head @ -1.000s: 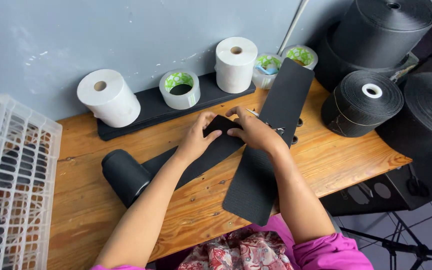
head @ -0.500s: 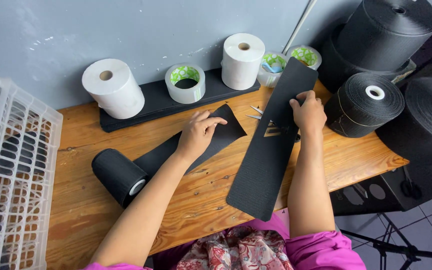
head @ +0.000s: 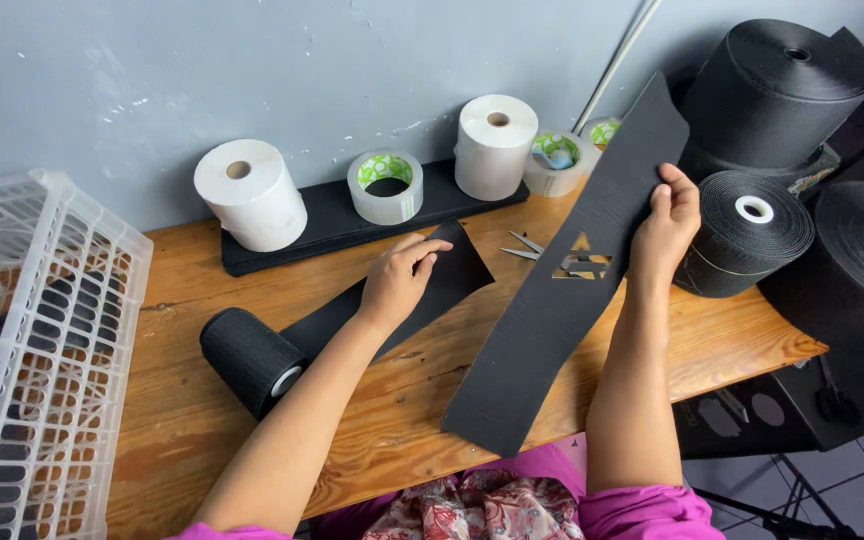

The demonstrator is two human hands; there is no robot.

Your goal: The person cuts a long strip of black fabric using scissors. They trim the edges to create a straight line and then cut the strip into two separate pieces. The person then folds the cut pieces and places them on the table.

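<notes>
Black webbing filled the head view. At centre right of the frame, the right hand point(head: 670, 218) had its grip pinched on the edge of a long black strip point(head: 552, 310), held tilted above the wooden surface point(head: 192, 420); a cut-out shape showed through the strip near that hand. The left hand point(head: 399, 278) lay flat at centre frame, pressing the loose end of a small black roll point(head: 250, 360), its grip closed on nothing. Scissors point(head: 529, 247) rested on the surface just behind the strip. Held by one edge only, the strip could sag or swing, and its lower end might catch the surface edge and twist out of the pinch.
</notes>
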